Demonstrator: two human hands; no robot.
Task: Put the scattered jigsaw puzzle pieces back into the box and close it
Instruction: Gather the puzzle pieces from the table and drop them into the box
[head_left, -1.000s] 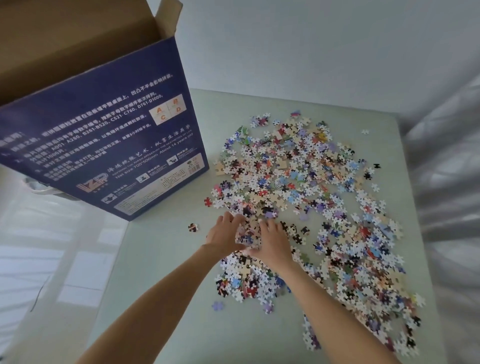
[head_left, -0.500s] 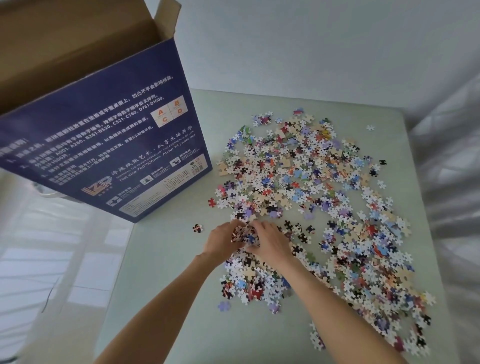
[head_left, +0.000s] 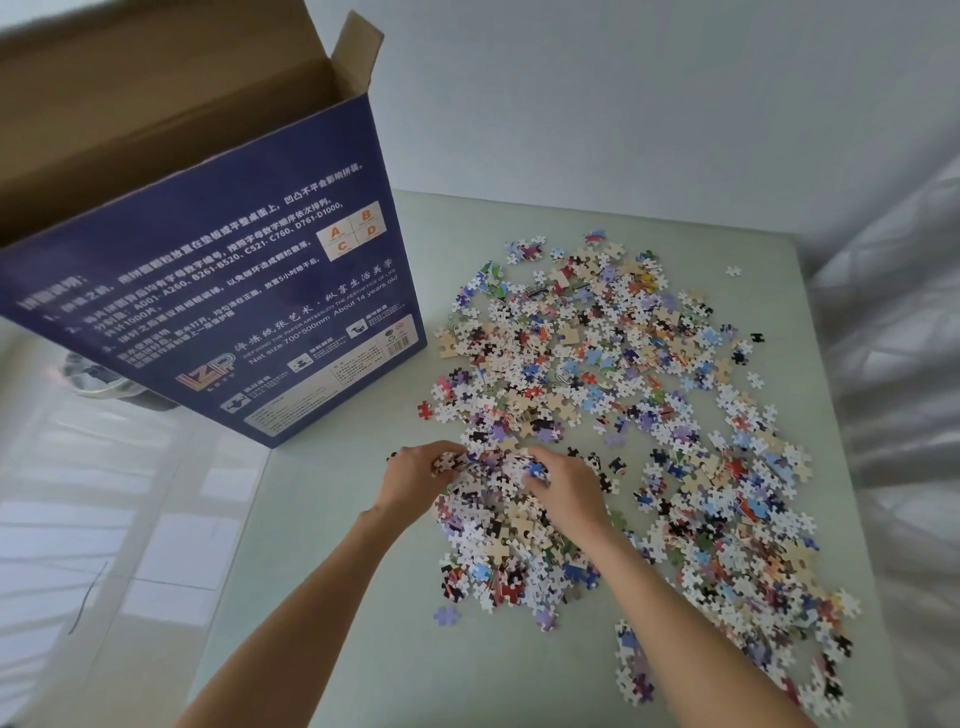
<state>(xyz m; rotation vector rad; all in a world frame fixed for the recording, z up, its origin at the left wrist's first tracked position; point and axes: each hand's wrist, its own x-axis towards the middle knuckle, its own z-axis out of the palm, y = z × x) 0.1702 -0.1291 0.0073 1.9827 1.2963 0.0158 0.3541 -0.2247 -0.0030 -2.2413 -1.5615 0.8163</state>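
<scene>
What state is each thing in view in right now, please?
Box: upright on the table, top flaps open.
Puzzle pieces: scattered loose over the table, not in the box.
Left hand: fingers curled, gathering a bunch of pieces.
Right hand: fingers curled round the same bunch.

Pale green table (head_left: 332, 597); plain white wall (head_left: 649, 104) behind; sheer curtain (head_left: 893, 389) right; glossy floor (head_left: 104, 519) left.

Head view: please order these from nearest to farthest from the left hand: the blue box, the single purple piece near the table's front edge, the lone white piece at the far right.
From the left hand:
1. Blue box, just behind it, to the left.
2. Purple piece, in front, toward the person.
3. White piece, far right, at the back of the table.
</scene>
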